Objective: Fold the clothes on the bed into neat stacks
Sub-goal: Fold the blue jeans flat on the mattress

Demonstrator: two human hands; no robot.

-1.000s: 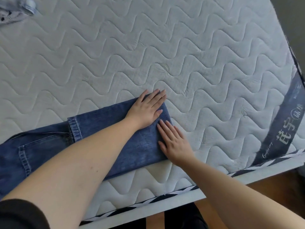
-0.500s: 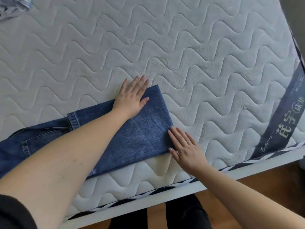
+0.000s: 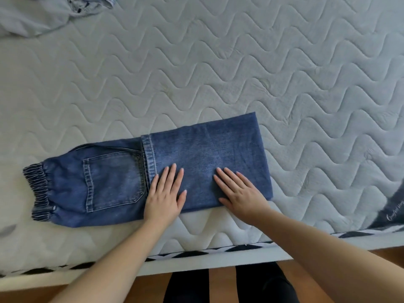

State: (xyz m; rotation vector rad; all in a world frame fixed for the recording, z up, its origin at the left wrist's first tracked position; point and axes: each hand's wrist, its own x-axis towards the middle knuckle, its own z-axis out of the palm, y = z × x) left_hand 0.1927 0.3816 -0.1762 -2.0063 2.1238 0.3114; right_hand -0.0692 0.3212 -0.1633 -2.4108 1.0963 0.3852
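Note:
A pair of blue jeans lies flat near the front edge of the quilted mattress, its legs folded back over the seat. The back pocket and elastic waistband show at the left. My left hand lies flat on the denim just right of the leg hem, fingers straight. My right hand rests flat on the folded part near its right edge, fingers spread. Neither hand grips the cloth.
A crumpled pale grey-blue garment lies at the far left corner of the mattress. A dark label strip runs along the right side. The mattress edge with black-and-white piping is close to me, wooden floor below.
Both hands have slid back toward the near side of the jeans and now lie side by side. The view has shifted left, so the waistband and pocket show.

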